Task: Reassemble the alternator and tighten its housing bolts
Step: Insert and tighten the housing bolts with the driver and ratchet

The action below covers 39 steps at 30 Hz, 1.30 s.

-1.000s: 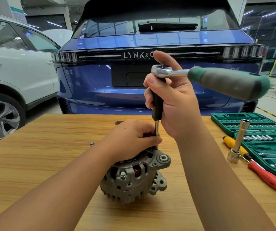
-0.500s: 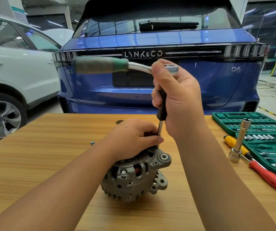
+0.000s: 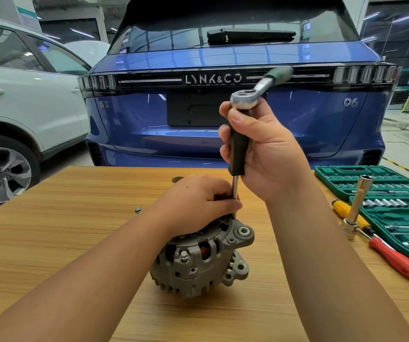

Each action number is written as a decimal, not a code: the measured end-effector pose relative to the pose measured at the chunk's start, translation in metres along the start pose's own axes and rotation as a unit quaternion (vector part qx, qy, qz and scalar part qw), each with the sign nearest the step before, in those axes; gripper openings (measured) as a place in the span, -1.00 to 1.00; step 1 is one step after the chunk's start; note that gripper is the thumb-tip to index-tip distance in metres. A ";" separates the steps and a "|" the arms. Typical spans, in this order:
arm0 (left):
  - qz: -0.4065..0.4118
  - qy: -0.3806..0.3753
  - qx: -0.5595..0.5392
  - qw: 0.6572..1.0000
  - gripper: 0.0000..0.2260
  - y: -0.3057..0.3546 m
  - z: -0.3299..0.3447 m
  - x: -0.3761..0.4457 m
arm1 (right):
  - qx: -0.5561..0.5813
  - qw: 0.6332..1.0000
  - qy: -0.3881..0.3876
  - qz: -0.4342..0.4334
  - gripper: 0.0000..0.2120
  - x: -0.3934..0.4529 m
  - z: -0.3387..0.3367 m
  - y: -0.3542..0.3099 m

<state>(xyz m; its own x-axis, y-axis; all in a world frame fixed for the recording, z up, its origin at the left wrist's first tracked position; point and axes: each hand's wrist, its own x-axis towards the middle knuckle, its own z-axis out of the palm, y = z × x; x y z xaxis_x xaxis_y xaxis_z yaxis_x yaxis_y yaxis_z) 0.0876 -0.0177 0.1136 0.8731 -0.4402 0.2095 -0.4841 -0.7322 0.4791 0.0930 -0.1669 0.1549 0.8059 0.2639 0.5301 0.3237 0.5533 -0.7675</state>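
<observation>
Resting on the wooden surface (image 3: 50, 243), the alternator (image 3: 201, 257) sat near its middle. Our left hand (image 3: 198, 201) kept a grip on its top and pinched the driver shaft (image 3: 235, 191); our right hand (image 3: 267, 149) wrapped the black handle (image 3: 238, 151) — ratchet (image 3: 247, 97) on top, blurred — socket case (image 3: 383, 201) at right.

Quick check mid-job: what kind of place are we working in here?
Most likely a car repair workshop or garage: a blue car and a white car are parked indoors behind the wooden table, with a green socket set open on it.

Ratchet handle (image 3: 278, 72) has swung round to back-right.
</observation>
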 end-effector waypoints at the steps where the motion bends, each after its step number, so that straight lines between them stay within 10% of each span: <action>1: -0.002 -0.001 0.001 1.000 -0.87 0.000 0.000 0.000 | -0.008 1.000 -0.006 -0.021 -0.75 0.000 0.000 0.002; 6: -0.003 -0.004 0.004 1.000 -0.87 0.001 0.000 0.001 | -0.084 0.987 -0.014 -0.133 -0.65 0.000 0.005 0.006; 14: 0.006 0.010 -0.003 1.000 -0.85 -0.004 0.002 0.001 | 0.064 0.995 -0.075 -0.032 -0.65 0.005 -0.003 0.001; 23: 0.015 0.008 0.016 1.000 -0.86 -0.006 0.004 0.004 | -0.116 0.977 0.160 -0.087 -0.81 -0.001 0.002 -0.002; 39: -0.001 0.008 0.004 1.000 -0.84 -0.007 0.004 0.003 | 0.027 0.996 -0.050 -0.072 -0.51 0.000 -0.001 0.005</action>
<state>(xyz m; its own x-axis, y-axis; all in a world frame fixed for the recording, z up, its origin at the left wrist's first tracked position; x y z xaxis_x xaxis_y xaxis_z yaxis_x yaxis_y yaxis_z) 0.0929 -0.0158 0.1079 0.8753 -0.4297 0.2220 -0.4821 -0.7379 0.4723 0.0957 -0.1647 0.1506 0.6990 0.2542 0.6684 0.4030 0.6321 -0.6618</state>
